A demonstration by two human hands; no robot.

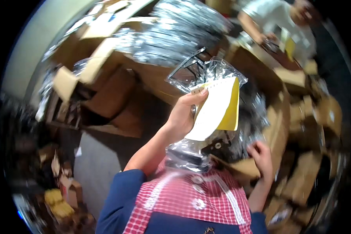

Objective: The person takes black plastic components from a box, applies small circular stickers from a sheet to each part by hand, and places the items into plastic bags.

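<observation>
My left hand [183, 113] is closed round a clear plastic bag of black metal brackets [193, 64], held up in front of my chest. Under the same thumb is a white paper sheet [212, 109], with a yellow sheet [233, 105] behind it. The lower end of the bag [189, 158] hangs close to my checked apron and shows more black parts. To the right, my right hand [261, 154] has its fingers curled beside crumpled clear plastic bags [255, 117] in an open cardboard box [279, 124]. Whatever its fingertips hold is not distinguishable.
A tall pile of clear-bagged goods [175, 31] stands at the back. Opened cardboard boxes [109, 97] crowd the left, and more cartons [306, 175] lie on the right. At the far right, a person in a white shirt [277, 19] handles something dark. A yellow bundle [59, 203] lies lower left.
</observation>
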